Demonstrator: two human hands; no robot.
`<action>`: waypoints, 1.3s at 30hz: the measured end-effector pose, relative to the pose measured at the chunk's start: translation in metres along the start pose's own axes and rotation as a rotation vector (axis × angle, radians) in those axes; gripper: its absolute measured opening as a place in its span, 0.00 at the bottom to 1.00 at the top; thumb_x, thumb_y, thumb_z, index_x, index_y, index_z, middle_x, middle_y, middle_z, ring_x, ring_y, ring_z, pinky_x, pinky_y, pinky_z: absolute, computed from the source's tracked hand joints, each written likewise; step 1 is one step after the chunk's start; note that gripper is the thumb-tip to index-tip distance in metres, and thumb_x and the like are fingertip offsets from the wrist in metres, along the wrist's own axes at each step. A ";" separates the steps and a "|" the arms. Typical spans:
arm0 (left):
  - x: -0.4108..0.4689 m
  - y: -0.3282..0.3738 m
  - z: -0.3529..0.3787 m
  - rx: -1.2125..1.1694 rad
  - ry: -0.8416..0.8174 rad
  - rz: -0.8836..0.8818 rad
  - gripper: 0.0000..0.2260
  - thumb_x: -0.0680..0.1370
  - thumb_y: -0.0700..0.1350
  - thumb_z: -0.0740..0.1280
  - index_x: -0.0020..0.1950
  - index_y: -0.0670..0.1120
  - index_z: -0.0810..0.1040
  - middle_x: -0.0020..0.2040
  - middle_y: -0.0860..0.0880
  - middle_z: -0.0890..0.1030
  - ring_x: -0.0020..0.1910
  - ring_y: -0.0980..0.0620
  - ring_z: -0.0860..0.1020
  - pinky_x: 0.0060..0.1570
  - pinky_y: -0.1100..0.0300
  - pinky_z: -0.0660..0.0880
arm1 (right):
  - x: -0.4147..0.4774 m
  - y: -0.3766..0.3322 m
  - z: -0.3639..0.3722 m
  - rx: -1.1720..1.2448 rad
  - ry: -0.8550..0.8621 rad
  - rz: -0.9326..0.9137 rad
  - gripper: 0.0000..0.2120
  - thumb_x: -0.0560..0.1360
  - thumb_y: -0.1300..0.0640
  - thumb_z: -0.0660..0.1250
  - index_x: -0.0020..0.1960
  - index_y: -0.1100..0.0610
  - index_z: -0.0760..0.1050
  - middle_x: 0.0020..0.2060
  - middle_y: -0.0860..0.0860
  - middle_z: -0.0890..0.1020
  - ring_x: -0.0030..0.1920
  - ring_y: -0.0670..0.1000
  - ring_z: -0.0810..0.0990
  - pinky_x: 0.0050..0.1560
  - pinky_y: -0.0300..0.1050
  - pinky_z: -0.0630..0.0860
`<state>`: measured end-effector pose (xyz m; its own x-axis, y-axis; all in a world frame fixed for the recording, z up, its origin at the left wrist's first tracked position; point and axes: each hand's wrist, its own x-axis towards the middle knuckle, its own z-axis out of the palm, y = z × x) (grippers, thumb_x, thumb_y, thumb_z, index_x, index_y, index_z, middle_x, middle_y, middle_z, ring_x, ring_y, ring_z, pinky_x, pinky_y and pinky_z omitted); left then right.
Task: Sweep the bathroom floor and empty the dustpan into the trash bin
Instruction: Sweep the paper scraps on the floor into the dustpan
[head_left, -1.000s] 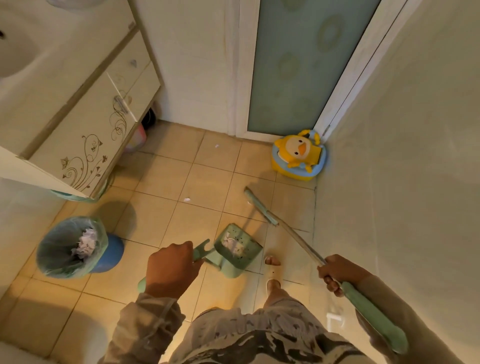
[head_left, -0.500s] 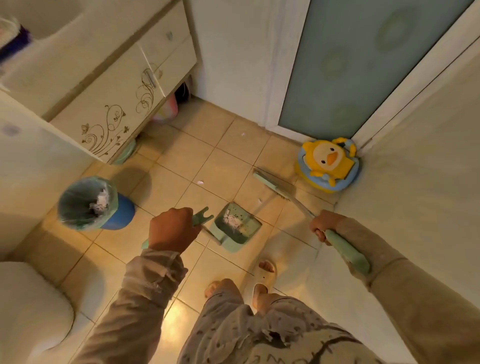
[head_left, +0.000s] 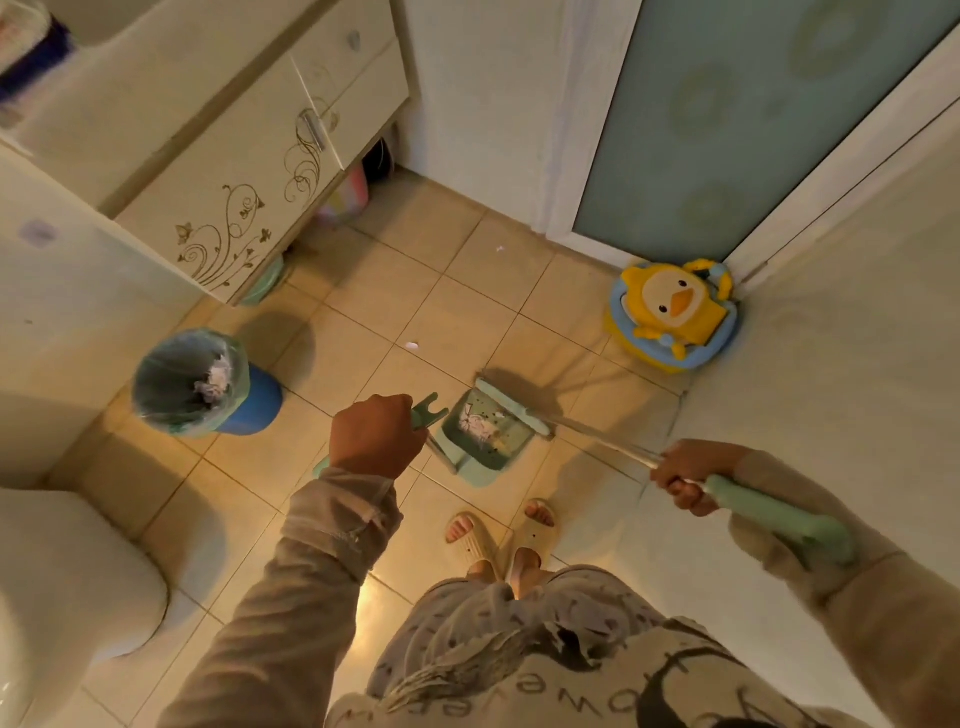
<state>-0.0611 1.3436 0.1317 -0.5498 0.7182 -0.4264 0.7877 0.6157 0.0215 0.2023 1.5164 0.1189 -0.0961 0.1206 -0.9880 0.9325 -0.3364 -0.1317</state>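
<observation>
Left hand (head_left: 376, 436): closing in a full fist around the upright pale-green plastic handle of the long-handled dustpan (head_left: 480, 434), pan mouth resting on the beige tiled floor (head_left: 415, 291) just ahead of the feet. Right hand (head_left: 685, 475): wrapping fully around the metal shaft of the pale-green broom (head_left: 779, 522), just above its plastic grip; broom head (head_left: 511, 405) meeting the front lip of the pan.

Pan already carrying a small pile of whitish scraps. Two white scraps (head_left: 412, 344) lying on the tiles farther out, one mid-floor, one near the frosted glass door (head_left: 727, 130). Blue round trash bin with a green liner (head_left: 200, 384) standing to the left, well apart from the pan, partly filled with paper.

Judged step: drawing debris over the lip. Recommended: pressing the lip flat to the tiles, keeping strokes short and low, collecting the remaining scraps before lifting, then carrying the pan level to the bin. Risk: tilting the pan and spilling contents.
</observation>
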 end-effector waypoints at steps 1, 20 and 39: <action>0.000 -0.001 0.001 0.004 0.002 0.006 0.13 0.79 0.51 0.61 0.55 0.45 0.78 0.48 0.45 0.83 0.48 0.46 0.80 0.46 0.57 0.74 | -0.004 0.005 -0.008 0.046 -0.015 0.004 0.16 0.78 0.66 0.52 0.32 0.58 0.60 0.12 0.49 0.65 0.11 0.43 0.63 0.15 0.27 0.60; -0.004 -0.010 0.015 -0.001 0.078 0.054 0.12 0.78 0.49 0.61 0.51 0.42 0.78 0.43 0.42 0.82 0.43 0.41 0.81 0.40 0.58 0.72 | 0.012 -0.012 0.067 -0.423 0.122 -0.004 0.11 0.74 0.68 0.57 0.34 0.59 0.62 0.24 0.54 0.70 0.23 0.48 0.68 0.18 0.33 0.64; -0.029 -0.073 0.023 -0.165 0.010 -0.103 0.15 0.78 0.56 0.61 0.54 0.47 0.76 0.46 0.47 0.83 0.45 0.45 0.81 0.44 0.57 0.76 | -0.022 -0.022 0.056 -0.008 0.147 -0.096 0.08 0.75 0.70 0.57 0.40 0.61 0.63 0.19 0.52 0.67 0.12 0.44 0.64 0.19 0.31 0.62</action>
<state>-0.0959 1.2705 0.1217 -0.6288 0.6511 -0.4250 0.6709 0.7306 0.1267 0.1641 1.4690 0.1395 -0.1338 0.2874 -0.9484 0.9243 -0.3089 -0.2240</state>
